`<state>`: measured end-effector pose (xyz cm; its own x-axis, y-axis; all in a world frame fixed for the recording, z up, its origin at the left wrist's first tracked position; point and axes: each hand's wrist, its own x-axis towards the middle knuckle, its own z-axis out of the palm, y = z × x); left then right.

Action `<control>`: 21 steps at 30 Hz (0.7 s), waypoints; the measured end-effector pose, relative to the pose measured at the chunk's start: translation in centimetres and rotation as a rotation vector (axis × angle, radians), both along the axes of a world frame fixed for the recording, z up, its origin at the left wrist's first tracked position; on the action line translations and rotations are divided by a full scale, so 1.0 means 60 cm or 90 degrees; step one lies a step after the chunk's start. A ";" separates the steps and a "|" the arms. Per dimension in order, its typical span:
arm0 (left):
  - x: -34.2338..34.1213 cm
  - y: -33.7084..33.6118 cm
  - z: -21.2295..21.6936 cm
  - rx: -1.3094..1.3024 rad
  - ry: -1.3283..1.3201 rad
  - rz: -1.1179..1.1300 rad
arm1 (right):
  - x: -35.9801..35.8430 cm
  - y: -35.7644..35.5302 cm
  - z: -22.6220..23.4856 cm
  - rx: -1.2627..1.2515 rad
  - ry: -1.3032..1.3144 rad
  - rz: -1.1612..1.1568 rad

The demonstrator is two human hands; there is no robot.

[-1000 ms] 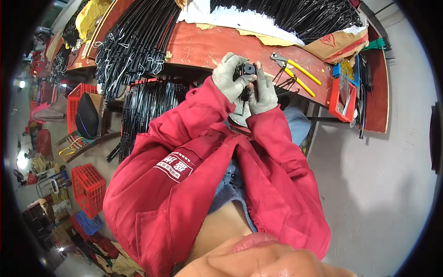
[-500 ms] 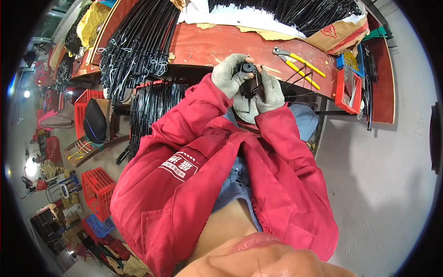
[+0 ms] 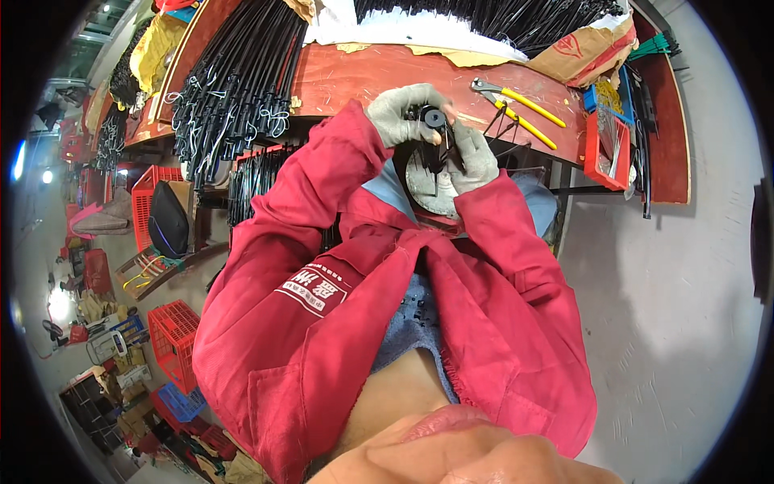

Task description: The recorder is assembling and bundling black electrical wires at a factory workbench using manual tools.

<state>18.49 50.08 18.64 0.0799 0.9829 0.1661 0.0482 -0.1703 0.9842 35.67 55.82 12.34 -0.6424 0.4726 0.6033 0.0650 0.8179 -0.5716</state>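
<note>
My left hand (image 3: 397, 114), in a pale work glove with bare fingertips, closes round the top of a black umbrella frame (image 3: 434, 118). Its round end, with a small hole in the middle, faces up, and thin dark rods hang beneath. My right hand (image 3: 474, 157), gloved too, is closed against the right side of the same frame. A thin, light-coloured strip or wire shows by its fingertips, too small to name. Both hands are held over my lap, at the near edge of the red workbench (image 3: 347, 77).
Yellow-handled cutting pliers (image 3: 528, 113) lie on the bench, right of my hands. Further right stands a red bin (image 3: 606, 153) with thin rods. Bundled black frames (image 3: 234, 89) overhang the bench edge at left; more rods (image 3: 516, 24) lie at the back. A red crate (image 3: 173, 335) sits lower left.
Both hands stay on the frame. My left hand has shifted slightly left and up, its elbow lifting outward. The frame has turned a little, and more of the pale round surface beneath shows.
</note>
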 end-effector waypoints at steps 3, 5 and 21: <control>0.013 -0.010 0.007 0.039 0.125 0.069 | -0.003 -0.011 0.024 0.012 0.042 -0.019; 0.027 -0.021 0.009 0.049 0.250 0.172 | -0.009 -0.029 0.023 0.009 0.029 -0.116; 0.051 -0.015 0.007 0.027 0.238 0.229 | 0.008 -0.024 0.036 0.025 0.079 -0.041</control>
<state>21.53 49.18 19.06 -0.1994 0.9523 0.2312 0.4583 -0.1179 0.8809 36.17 54.38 14.49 -0.5309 0.4853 0.6947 0.0495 0.8362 -0.5462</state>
